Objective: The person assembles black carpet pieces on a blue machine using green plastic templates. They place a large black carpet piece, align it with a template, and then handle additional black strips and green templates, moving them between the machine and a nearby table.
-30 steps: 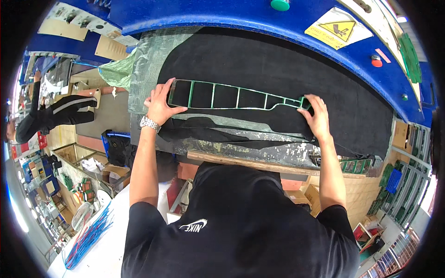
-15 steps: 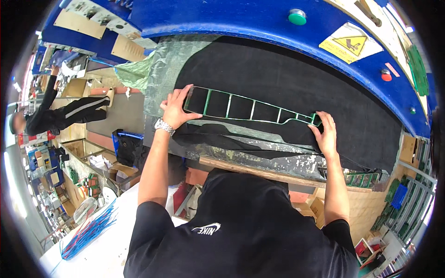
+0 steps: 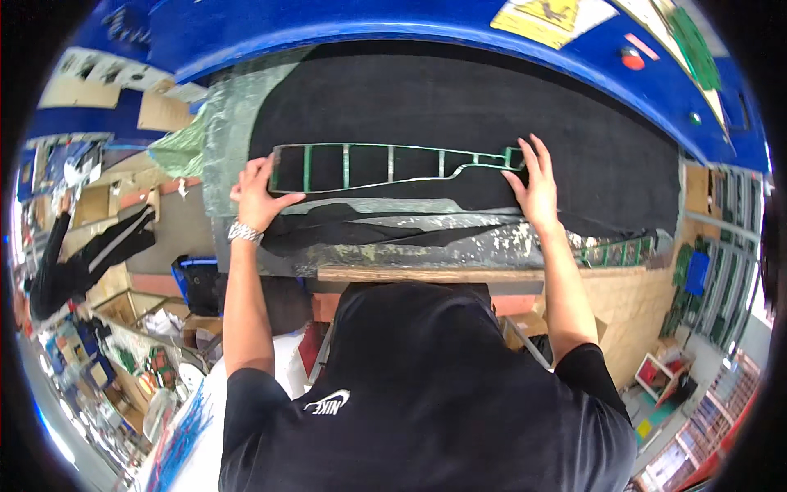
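Note:
A long, narrow green metal cutting die point(image 3: 391, 164) with several crossbars lies on a black sheet of material point(image 3: 426, 90). My left hand point(image 3: 261, 197) grips its wide left end, thumb along the near edge and fingers round the far side. At the narrow, stepped right end, my right hand point(image 3: 537, 187) holds the die between thumb and fingers. Just nearer to me, the sheet has cut-out gaps and loose strips, with the worn grey-green cutting board point(image 3: 484, 246) showing through.
A blue machine beam point(image 3: 328, 41) spans the far side, bearing a yellow warning sign point(image 3: 541, 18) and a red button point(image 3: 631, 57). A wooden strip point(image 3: 426, 275) edges the board nearest me. Another green die point(image 3: 615, 252) sits at the right. A person point(image 3: 82, 254) stands far left.
The view has turned, so the die now looks more level and sits further left in the picture. Both hands keep their hold on its ends.

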A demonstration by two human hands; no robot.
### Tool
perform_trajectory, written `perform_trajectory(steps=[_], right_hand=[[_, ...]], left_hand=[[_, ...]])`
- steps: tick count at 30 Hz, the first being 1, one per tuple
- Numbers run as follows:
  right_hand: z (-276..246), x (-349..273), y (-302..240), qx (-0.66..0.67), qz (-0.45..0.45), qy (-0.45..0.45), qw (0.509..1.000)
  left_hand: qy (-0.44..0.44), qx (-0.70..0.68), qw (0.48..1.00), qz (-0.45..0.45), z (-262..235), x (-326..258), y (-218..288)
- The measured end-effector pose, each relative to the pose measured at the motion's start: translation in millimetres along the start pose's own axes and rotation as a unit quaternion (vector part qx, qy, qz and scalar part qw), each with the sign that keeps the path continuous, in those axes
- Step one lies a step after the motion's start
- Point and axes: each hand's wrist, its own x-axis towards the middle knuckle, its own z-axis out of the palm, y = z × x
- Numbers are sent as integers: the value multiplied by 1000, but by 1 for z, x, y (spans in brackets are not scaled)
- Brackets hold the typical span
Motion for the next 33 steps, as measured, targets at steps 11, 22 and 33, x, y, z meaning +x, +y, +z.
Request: perform_trajectory(steps=[11,22,33], right_hand=[[-154,-157,96,-188,64,-1,980],[-238,-198,263,-152,226,-44,961],[-205,-175,304,-14,296,-99,950]], left_hand=[[31,3,998,50,21,-6,-18],[254,6,965,-71,25,-58,178],[-21,-124,989,-72,95,-159,380]])
